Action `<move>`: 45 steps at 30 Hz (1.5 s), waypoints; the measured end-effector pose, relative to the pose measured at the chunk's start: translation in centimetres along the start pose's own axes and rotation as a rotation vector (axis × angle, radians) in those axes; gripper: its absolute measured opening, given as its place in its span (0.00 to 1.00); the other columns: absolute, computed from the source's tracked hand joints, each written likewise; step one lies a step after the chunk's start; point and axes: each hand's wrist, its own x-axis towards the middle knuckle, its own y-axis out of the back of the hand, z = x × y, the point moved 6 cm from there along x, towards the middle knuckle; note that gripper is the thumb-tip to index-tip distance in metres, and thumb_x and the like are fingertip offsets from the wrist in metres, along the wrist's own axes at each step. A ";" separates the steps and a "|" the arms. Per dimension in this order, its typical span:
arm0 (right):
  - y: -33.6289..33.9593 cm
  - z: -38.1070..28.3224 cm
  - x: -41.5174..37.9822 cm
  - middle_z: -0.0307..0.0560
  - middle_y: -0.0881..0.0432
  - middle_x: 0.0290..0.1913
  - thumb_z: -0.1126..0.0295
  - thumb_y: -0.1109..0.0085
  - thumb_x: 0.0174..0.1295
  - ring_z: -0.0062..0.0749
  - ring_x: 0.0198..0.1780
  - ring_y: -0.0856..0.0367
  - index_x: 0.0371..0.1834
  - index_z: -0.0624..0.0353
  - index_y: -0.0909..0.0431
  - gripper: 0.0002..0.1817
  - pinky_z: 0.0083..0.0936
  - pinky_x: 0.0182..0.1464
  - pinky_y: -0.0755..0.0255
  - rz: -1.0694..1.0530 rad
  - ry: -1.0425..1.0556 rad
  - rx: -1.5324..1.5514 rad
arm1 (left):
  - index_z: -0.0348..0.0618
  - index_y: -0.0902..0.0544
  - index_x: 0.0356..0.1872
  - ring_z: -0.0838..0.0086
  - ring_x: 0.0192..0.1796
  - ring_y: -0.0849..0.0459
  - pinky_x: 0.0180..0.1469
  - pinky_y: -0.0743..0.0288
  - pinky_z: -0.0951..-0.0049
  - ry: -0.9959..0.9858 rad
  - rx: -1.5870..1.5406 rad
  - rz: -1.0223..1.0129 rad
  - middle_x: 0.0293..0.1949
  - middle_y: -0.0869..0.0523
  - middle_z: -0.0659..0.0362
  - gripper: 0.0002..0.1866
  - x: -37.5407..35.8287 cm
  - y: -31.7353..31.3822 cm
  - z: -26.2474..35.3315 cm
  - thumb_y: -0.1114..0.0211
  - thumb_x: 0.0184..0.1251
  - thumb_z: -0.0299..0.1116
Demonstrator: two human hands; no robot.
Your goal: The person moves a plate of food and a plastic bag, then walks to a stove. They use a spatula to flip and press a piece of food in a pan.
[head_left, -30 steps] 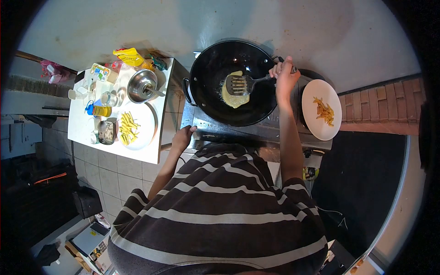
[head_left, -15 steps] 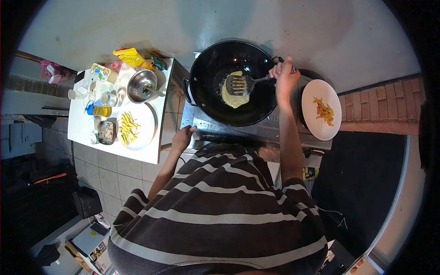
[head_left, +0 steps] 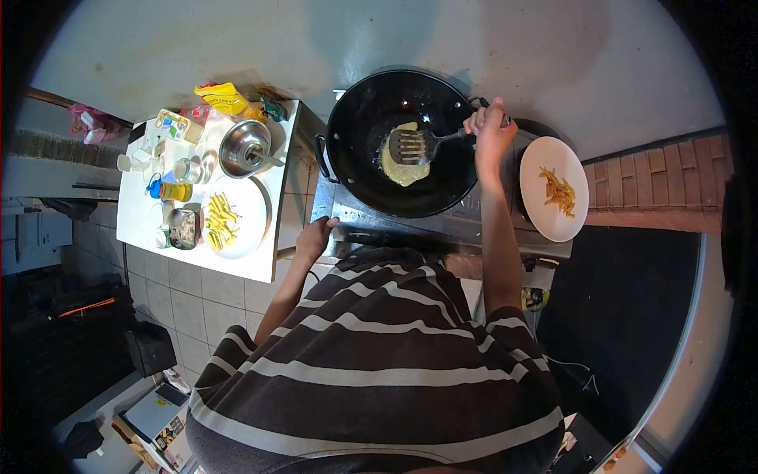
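My right hand is wrapped around the handle of a slotted spatula. The spatula's head rests on a flat, pale yellow piece of food, partly covering it, inside a black wok. The wok stands on a metal stove. Down by the stove's front left corner, my left hand is closed, its fingers curled at the edge; what they hold, if anything, is hidden.
Right of the wok, a white plate bears browned strips. The white table at left carries a plate of pale strips, a steel bowl, an oil bottle, jars and a yellow bag.
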 end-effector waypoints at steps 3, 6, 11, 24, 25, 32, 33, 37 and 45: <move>0.1 0.2 0.0 0.36 0.42 0.12 0.60 0.54 0.76 0.22 0.14 0.42 0.15 0.53 0.43 0.27 0.27 0.20 0.40 -0.008 0.011 0.001 | 0.46 0.18 0.52 0.41 0.51 0.19 0.53 0.27 0.45 0.008 0.010 0.001 0.44 0.15 0.40 0.31 0.0 0.0 0.0 0.54 0.73 0.62; 0.1 0.2 0.1 0.37 0.41 0.12 0.60 0.54 0.76 0.22 0.14 0.42 0.15 0.53 0.43 0.27 0.27 0.20 0.40 -0.013 0.003 0.016 | 0.46 0.18 0.52 0.41 0.52 0.19 0.53 0.27 0.45 0.004 0.008 -0.001 0.45 0.15 0.40 0.31 0.0 0.0 0.0 0.54 0.73 0.63; -0.2 -0.1 -0.1 0.36 0.42 0.12 0.61 0.54 0.76 0.22 0.13 0.43 0.15 0.52 0.43 0.26 0.27 0.20 0.41 0.005 -0.005 0.015 | 0.46 0.17 0.51 0.41 0.52 0.19 0.52 0.28 0.45 0.002 0.014 -0.012 0.44 0.15 0.40 0.31 0.1 -0.2 -0.2 0.54 0.73 0.63; -5.2 -3.9 -1.1 0.32 0.41 0.13 0.60 0.51 0.76 0.16 0.16 0.44 0.15 0.55 0.41 0.27 0.22 0.20 0.47 -0.074 0.078 -0.127 | 0.40 0.18 0.48 0.40 0.49 0.18 0.50 0.27 0.46 -0.018 0.012 0.009 0.40 0.15 0.38 0.31 -0.2 0.2 0.3 0.53 0.74 0.61; -5.2 -4.1 -1.1 0.32 0.41 0.14 0.60 0.50 0.75 0.15 0.17 0.44 0.15 0.57 0.40 0.27 0.22 0.21 0.48 -0.054 0.061 -0.216 | 0.37 0.18 0.46 0.40 0.48 0.18 0.50 0.27 0.47 -0.027 0.001 0.024 0.39 0.15 0.37 0.32 -0.3 0.3 0.5 0.53 0.74 0.60; -4.4 -6.5 -1.4 0.32 0.44 0.16 0.60 0.45 0.72 0.15 0.22 0.46 0.19 0.62 0.38 0.25 0.23 0.24 0.49 -0.062 0.168 -0.479 | 0.38 0.18 0.45 0.40 0.48 0.18 0.49 0.27 0.47 -0.026 -0.010 0.022 0.39 0.15 0.37 0.31 -0.3 0.4 0.6 0.53 0.74 0.60; -4.6 -7.2 -1.6 0.32 0.44 0.16 0.60 0.44 0.72 0.15 0.22 0.46 0.19 0.62 0.38 0.24 0.24 0.24 0.49 -0.086 0.159 -0.543 | 0.38 0.17 0.46 0.41 0.48 0.18 0.49 0.27 0.47 -0.027 -0.009 0.022 0.39 0.15 0.37 0.31 -0.3 0.4 0.5 0.53 0.74 0.60; -4.6 -7.7 -2.0 0.36 0.44 0.17 0.61 0.44 0.71 0.18 0.22 0.46 0.23 0.62 0.36 0.21 0.25 0.25 0.47 -0.205 0.129 -0.721 | 0.39 0.17 0.47 0.41 0.48 0.17 0.50 0.27 0.48 -0.030 0.000 -0.001 0.40 0.15 0.37 0.31 -0.1 0.4 0.5 0.53 0.74 0.60; -5.9 -8.4 -2.9 0.51 0.34 0.17 0.57 0.45 0.71 0.35 0.19 0.38 0.29 0.62 0.31 0.20 0.33 0.27 0.40 -0.366 0.089 -0.999 | 0.42 0.17 0.48 0.41 0.49 0.18 0.50 0.27 0.46 -0.022 0.022 -0.007 0.41 0.15 0.38 0.32 -0.2 0.3 0.5 0.55 0.74 0.62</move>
